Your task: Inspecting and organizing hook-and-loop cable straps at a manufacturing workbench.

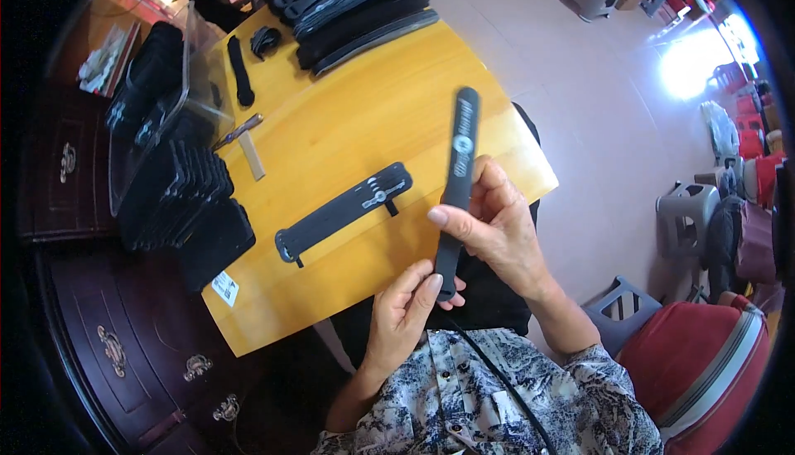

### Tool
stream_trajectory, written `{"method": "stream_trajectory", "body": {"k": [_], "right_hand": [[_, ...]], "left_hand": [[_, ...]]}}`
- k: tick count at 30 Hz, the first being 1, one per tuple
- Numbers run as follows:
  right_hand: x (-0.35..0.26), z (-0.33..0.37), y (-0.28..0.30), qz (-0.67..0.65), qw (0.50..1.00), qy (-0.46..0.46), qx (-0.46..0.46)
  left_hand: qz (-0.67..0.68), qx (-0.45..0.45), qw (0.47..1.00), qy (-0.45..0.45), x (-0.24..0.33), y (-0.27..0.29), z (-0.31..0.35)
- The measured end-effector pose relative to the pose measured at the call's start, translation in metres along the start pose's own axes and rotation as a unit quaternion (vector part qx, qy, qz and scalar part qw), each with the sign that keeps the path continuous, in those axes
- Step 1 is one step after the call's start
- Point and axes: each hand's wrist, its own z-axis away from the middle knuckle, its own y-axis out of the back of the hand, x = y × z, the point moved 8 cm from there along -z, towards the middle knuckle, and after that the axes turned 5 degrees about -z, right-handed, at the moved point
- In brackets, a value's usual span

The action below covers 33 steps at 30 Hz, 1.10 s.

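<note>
A narrow black strap (461,149) with rounded ends and pale print rises upright between my hands, over the table's near edge. My left hand (399,314) pinches its lower end, thumb on top, close to my shirt. Higher up, my right hand (507,235) grips the strap's middle with the thumb across its front and the fingers behind. Flat on the table, left of the strap, lies a wider black padded band (339,213) with a white emblem and two small tabs along its lower edge.
The yellow wooden table (323,124) carries stacked black bands (356,16) at the back, another dark strap (240,72), a screwdriver-like tool (238,132) and a small wooden strip (251,155). Black pads (178,198) pile at the left by a clear bin (178,95). A red-covered seat (696,364) stands right.
</note>
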Motion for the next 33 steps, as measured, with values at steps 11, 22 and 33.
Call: {"method": "stream_trajectory", "body": {"k": [11, 22, 33], "right_hand": [[-0.021, 0.023, 0.011, 0.163, 0.977, 0.091, -0.104], [-0.037, 0.045, -0.01, 0.395, 0.869, 0.264, -0.14], [-0.008, 0.032, 0.047, 0.304, 0.941, 0.074, -0.13]], "left_hand": [[-0.099, 0.035, 0.988, -0.117, 0.038, 0.019, -0.002], [-0.074, 0.091, 0.97, -0.211, 0.065, 0.024, -0.004], [0.02, 0.116, 0.98, -0.161, 0.032, 0.05, 0.002]]}}
